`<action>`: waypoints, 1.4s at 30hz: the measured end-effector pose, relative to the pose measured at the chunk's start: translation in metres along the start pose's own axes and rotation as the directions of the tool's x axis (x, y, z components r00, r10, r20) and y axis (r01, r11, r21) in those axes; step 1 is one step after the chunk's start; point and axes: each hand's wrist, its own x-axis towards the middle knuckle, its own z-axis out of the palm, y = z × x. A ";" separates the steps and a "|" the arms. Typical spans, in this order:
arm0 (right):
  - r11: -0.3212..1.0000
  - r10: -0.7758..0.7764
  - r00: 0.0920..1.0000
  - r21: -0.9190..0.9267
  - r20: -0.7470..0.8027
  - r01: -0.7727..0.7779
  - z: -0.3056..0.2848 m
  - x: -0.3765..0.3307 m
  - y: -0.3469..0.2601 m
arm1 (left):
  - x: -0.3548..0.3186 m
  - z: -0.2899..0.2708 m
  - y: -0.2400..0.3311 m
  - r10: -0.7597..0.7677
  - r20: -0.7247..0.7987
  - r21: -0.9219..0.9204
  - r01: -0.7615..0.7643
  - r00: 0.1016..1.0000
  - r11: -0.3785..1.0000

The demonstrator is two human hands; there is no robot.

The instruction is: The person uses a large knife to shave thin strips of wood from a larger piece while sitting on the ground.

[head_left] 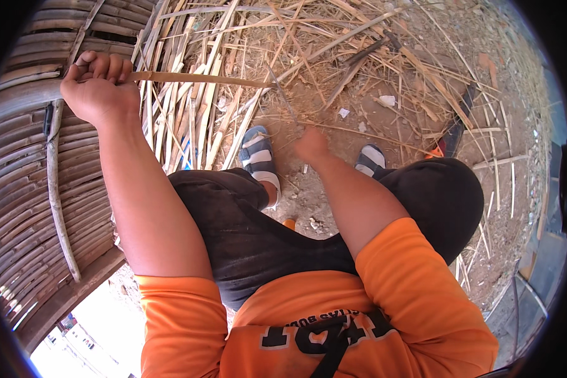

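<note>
My left hand (101, 88) is raised at the far left beside the bamboo slats, its fingers closed around one end of a flat bamboo strip (201, 78). The strip runs level to the right over the ground. Lower and near the middle, my right hand (312, 145) is closed, somewhat blurred, on a thin grey blade (283, 97), seen nearly edge-on. This blade slants up and left, crossing close to the strip's free end; whether the two touch I cannot tell. The blade's grip is hidden in my fist.
A slatted bamboo panel (19, 170) fills the left side. Split bamboo strips (189, 94) are heaped on the dirt beyond my sandalled feet. A long dark tool (463, 116) with an orange part lies at the right, near my knee. White scraps (386, 101) dot the ground.
</note>
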 end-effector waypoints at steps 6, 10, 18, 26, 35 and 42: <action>0.959 -0.049 0.998 0.278 -0.031 0.056 0.002 -0.013 -0.022 | -0.008 0.014 0.016 -0.013 0.011 0.024 0.013 1.000 1.000; 0.977 -0.179 0.981 0.104 -0.077 0.186 -0.011 -0.026 -0.045 | -0.013 0.021 0.017 0.006 -0.014 0.081 -0.004 1.000 0.997; 0.929 -0.312 0.941 0.166 -0.129 0.331 -0.027 -0.058 -0.093 | -0.010 0.013 0.011 0.006 -0.022 0.082 -0.005 1.000 0.997; 0.986 0.053 0.993 -0.162 0.103 -0.035 -0.007 -0.016 0.009 | -0.013 0.016 0.013 -0.010 -0.037 0.078 0.013 0.999 0.997; 0.981 -0.185 0.983 0.068 0.017 0.184 -0.027 -0.049 -0.084 | -0.008 0.013 0.010 -0.001 -0.046 0.082 0.004 0.999 0.997; 0.986 -0.159 0.986 -0.051 -0.052 0.157 0.006 -0.039 -0.028 | 0.000 0.004 0.010 0.006 -0.131 0.088 0.006 0.991 0.996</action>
